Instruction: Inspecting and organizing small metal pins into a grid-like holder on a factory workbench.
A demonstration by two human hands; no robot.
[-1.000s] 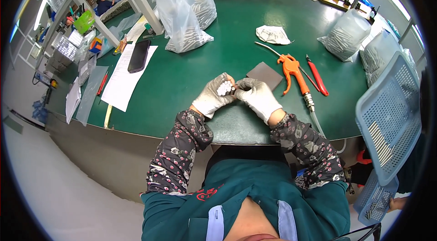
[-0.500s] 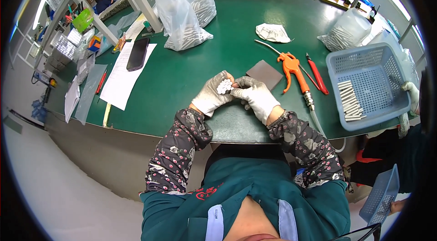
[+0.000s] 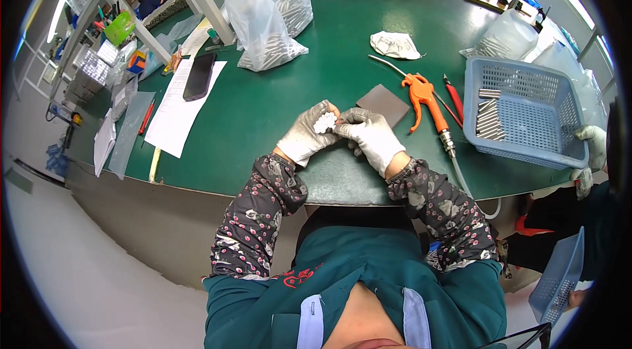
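Observation:
A bundle of slim metal pins (image 3: 324,123), their pale round ends turned up, sits in my left hand (image 3: 307,135), whose gloved fingers wrap round it. Against the bundle's right side, my right hand (image 3: 372,139) has its thumb and fingers pinched together; what lies between those fingertips is hidden. Both hands wear white gloves with greyed fingers and are just above the near part of the green table (image 3: 316,79). Just beyond my right hand lies a flat dark grey square plate (image 3: 384,106).
Right of the plate are an orange air blow gun (image 3: 422,100) and red-handled pliers (image 3: 453,100). A co-worker's gloved hand (image 3: 593,143) grips a blue basket (image 3: 526,151) with several pins inside. Bags of pins (image 3: 271,51), a white cloth (image 3: 395,45) and a phone (image 3: 199,77) lie farther off.
The blue basket has shifted left and tilted in the co-worker's grip, and the pins in it have moved. A second basket at the lower right has moved slightly. My hands stay nearly still.

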